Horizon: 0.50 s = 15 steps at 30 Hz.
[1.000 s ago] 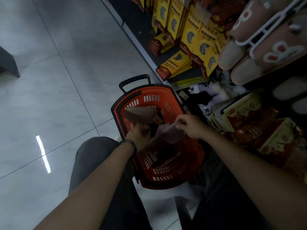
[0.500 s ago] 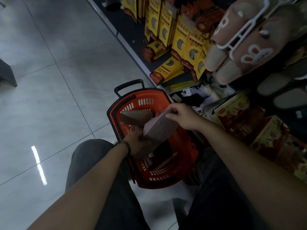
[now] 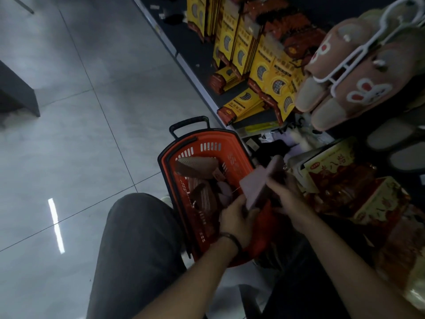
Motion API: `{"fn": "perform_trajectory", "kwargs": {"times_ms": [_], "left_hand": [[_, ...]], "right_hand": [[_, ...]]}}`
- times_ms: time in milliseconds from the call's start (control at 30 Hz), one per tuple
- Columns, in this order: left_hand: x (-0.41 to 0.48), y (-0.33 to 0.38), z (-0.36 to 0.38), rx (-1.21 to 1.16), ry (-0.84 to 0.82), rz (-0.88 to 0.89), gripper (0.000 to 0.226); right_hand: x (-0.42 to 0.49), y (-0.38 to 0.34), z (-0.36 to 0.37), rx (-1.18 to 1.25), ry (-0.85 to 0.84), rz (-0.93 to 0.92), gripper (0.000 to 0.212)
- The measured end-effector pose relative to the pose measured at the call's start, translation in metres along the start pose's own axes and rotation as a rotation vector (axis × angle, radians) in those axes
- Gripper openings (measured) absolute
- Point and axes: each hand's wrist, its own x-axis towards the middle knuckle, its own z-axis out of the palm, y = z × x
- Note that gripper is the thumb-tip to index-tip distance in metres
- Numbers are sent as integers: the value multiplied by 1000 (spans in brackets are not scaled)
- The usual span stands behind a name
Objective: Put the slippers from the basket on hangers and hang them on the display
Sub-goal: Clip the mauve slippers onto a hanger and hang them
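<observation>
An orange shopping basket (image 3: 210, 139) with a black handle stands on the floor between my knees. A brown slipper (image 3: 195, 165) lies sole up at its far end, with more slippers (image 3: 204, 199) below it. Both hands hold a pale pink slipper (image 3: 259, 183) above the basket's right side. My left hand (image 3: 236, 217) grips its near end from below, and my right hand (image 3: 287, 199) grips its right edge. On the display at upper right hang pink bunny slippers (image 3: 358, 88) on a white hanger (image 3: 345, 63).
Yellow and red boxes (image 3: 255, 65) fill the low shelf beyond the basket. Red and gold gift boxes (image 3: 345, 180) crowd the right side close to my right arm. Grey slippers (image 3: 395, 139) hang lower right of the bunny pair. Grey tiled floor (image 3: 80, 134) spreads to the left.
The pale pink slipper came up out of the basket and moved right. My right hand slid from its far tip to its right edge, and my left hand shifted right along with it.
</observation>
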Motion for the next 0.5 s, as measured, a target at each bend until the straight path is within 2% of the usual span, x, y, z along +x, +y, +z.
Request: {"fn": "perform_trajectory", "kwargs": {"times_ms": [67, 167, 233, 300, 367, 400, 500], "left_hand": [[-4, 3, 24, 135, 47, 71, 40], [-6, 0, 48, 316, -60, 211, 47], [-4, -6, 48, 245, -268, 163, 53], [0, -14, 33, 87, -392, 6, 40], [13, -24, 19, -37, -292, -137, 12], [22, -31, 11, -21, -218, -205, 10], [43, -60, -10, 165, -73, -400, 5]], "right_hand": [[-16, 13, 4, -25, -54, 72, 96], [-19, 25, 1, 46, 36, 76, 66], [-18, 20, -6, 55, 59, 101, 49], [-16, 17, -15, 44, 48, 100, 44], [-14, 16, -21, 54, 39, 111, 54], [-15, 13, -23, 65, 31, 119, 64], [-16, 2, -32, 101, 44, 121, 110]]}}
